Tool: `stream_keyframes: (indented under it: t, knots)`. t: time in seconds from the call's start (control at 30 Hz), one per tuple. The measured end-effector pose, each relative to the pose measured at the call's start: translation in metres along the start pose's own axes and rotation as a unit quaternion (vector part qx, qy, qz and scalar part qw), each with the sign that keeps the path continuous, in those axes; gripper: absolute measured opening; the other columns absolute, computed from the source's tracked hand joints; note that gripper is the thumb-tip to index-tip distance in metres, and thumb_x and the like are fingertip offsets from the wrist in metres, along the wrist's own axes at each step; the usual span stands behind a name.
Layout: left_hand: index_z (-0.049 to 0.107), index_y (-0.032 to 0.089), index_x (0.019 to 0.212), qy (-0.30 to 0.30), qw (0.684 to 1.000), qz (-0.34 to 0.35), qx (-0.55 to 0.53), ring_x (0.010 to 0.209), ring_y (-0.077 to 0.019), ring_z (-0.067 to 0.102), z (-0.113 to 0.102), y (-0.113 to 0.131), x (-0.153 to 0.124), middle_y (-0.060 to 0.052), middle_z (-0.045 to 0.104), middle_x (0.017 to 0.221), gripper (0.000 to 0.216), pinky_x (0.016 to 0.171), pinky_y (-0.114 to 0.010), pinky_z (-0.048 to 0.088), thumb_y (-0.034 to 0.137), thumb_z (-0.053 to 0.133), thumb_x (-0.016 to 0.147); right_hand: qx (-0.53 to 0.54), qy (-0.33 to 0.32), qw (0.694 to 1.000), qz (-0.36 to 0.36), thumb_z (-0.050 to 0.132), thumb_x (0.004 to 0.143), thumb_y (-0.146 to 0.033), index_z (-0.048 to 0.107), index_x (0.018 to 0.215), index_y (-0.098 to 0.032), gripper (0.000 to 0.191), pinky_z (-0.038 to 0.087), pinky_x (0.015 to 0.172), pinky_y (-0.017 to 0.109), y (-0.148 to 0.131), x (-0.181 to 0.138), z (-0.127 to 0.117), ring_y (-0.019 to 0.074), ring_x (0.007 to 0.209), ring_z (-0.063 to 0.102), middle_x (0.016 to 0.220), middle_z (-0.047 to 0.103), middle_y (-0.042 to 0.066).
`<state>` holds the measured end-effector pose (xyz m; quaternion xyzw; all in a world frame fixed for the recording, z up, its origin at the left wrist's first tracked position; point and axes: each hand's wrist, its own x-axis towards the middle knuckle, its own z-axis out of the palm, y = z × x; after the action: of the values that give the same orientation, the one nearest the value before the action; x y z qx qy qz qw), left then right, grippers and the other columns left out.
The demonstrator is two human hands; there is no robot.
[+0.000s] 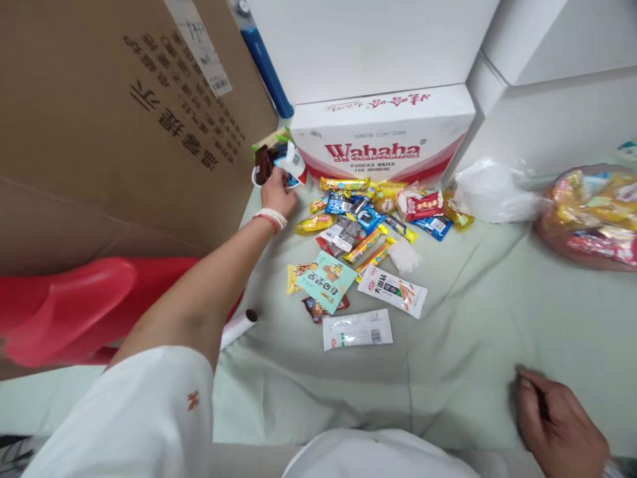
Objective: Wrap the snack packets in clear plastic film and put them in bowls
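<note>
In the head view, at the corner between a brown carton (pixel 124 126) and the Wahaha box (pixel 378 153), a white-rimmed container (pixel 254 177) stands crowded with wrapped snacks. Packets poke above its rim, so a careless push might topple one out or tip the container. The left hand (pixel 279 194) is at it, fingers bent and nearly together, touching a white packet (pixel 293 161); whether it grips that packet cannot be told. The right hand (pixel 555 419) rests on the green cloth (pixel 458 312), loosely clenched, nothing visible inside. Loose snacks (pixel 343 234) lie before the box.
</note>
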<state>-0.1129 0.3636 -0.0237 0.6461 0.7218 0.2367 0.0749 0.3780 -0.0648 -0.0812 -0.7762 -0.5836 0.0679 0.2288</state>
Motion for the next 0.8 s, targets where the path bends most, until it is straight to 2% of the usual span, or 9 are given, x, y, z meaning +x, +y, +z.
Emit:
stream_keyframes:
  t: [0.07, 0.13, 0.27, 0.33, 0.43, 0.5, 0.6, 0.7, 0.8]
  knots:
    - [0.061, 0.015, 0.107, 0.039, 0.999, -0.003, -0.032, 0.091, -0.0163, 0.066, 0.002, 0.007, -0.036, -0.002, 0.069, 0.095, 0.022, 0.082, -0.033, 0.045, 0.021, 0.06, 0.086, -0.029, 0.031, 0.999, -0.034, 0.053, 0.098, -0.041, 0.07, 0.11, -0.028, 0.025, 0.056, 0.068, 0.047, -0.008, 0.002, 0.002, 0.0346, 0.086, 0.074, 0.097, 0.076, 0.01]
    - [0.06, 0.018, 0.108, 0.04, 0.998, -0.013, -0.045, 0.084, -0.0177, 0.066, 0.001, 0.013, -0.073, -0.001, 0.068, 0.093, 0.028, 0.077, -0.033, 0.045, 0.019, 0.062, 0.081, -0.031, 0.042, 0.996, -0.07, 0.052, 0.1, -0.036, 0.07, 0.109, -0.026, 0.023, 0.056, 0.069, 0.042, -0.011, 0.004, 0.004, 0.0296, 0.084, 0.074, 0.095, 0.076, 0.008]
    - [0.056, 0.016, 0.116, -0.001, 0.997, -0.026, -0.066, 0.074, -0.0158, 0.059, -0.012, 0.021, -0.133, -0.003, 0.067, 0.099, 0.042, 0.072, -0.031, 0.047, 0.015, 0.061, 0.074, 0.016, 0.018, 0.995, -0.098, 0.052, 0.101, -0.033, 0.071, 0.107, -0.023, 0.021, 0.057, 0.074, 0.036, -0.012, 0.012, -0.001, 0.0242, 0.086, 0.074, 0.096, 0.076, 0.006]
    - [0.054, 0.016, 0.121, -0.028, 0.995, -0.001, -0.097, 0.076, -0.0171, 0.06, -0.023, 0.025, -0.16, -0.005, 0.068, 0.103, 0.044, 0.075, -0.032, 0.05, 0.018, 0.06, 0.077, 0.053, 0.01, 0.994, -0.1, 0.053, 0.102, -0.034, 0.072, 0.105, -0.023, 0.022, 0.057, 0.074, 0.034, -0.017, 0.029, -0.009, 0.0218, 0.083, 0.073, 0.094, 0.076, 0.005]
    - [0.051, 0.023, 0.134, 0.013, 0.992, 0.054, -0.111, 0.086, -0.0209, 0.065, -0.04, 0.033, -0.205, -0.007, 0.066, 0.116, 0.05, 0.078, -0.035, 0.053, 0.028, 0.06, 0.085, 0.072, 0.052, 0.993, -0.08, 0.053, 0.102, -0.036, 0.073, 0.103, -0.022, 0.024, 0.055, 0.074, 0.032, -0.033, 0.079, -0.018, 0.0202, 0.078, 0.07, 0.09, 0.074, 0.005]
    - [0.055, 0.026, 0.132, 0.044, 0.991, 0.085, -0.091, 0.081, -0.0222, 0.062, -0.049, 0.039, -0.24, -0.007, 0.065, 0.107, 0.044, 0.075, -0.037, 0.054, 0.034, 0.06, 0.09, 0.051, 0.109, 0.99, -0.076, 0.053, 0.1, -0.035, 0.073, 0.1, -0.02, 0.025, 0.054, 0.077, 0.033, -0.045, 0.129, -0.015, 0.0211, 0.079, 0.068, 0.089, 0.072, 0.007]
    - [0.063, 0.024, 0.116, -0.002, 0.983, 0.129, -0.133, 0.079, -0.0198, 0.062, -0.052, 0.047, -0.294, -0.008, 0.066, 0.111, 0.023, 0.076, -0.037, 0.056, 0.031, 0.058, 0.095, 0.009, 0.16, 0.984, -0.078, 0.05, 0.097, -0.024, 0.069, 0.113, -0.017, 0.026, 0.052, 0.091, 0.038, -0.061, 0.211, 0.003, 0.0263, 0.101, 0.067, 0.112, 0.069, 0.015]
    - [0.067, 0.024, 0.109, -0.034, 0.978, 0.134, -0.155, 0.09, -0.0206, 0.067, -0.049, 0.048, -0.339, -0.008, 0.069, 0.111, 0.016, 0.078, -0.035, 0.058, 0.026, 0.056, 0.097, -0.041, 0.128, 0.991, -0.03, 0.058, 0.091, -0.017, 0.061, 0.129, -0.012, 0.039, 0.05, 0.093, 0.039, -0.069, 0.276, 0.025, 0.0296, 0.112, 0.064, 0.138, 0.057, 0.023]
    - [0.069, 0.026, 0.108, -0.037, 0.979, 0.099, -0.174, 0.091, -0.0205, 0.069, -0.047, 0.045, -0.366, -0.008, 0.07, 0.109, 0.017, 0.075, -0.033, 0.059, 0.026, 0.056, 0.097, -0.042, 0.08, 0.996, 0.016, 0.045, 0.094, -0.013, 0.064, 0.119, -0.005, 0.032, 0.047, 0.094, 0.036, -0.07, 0.303, 0.033, 0.0219, 0.104, 0.066, 0.133, 0.058, 0.023]
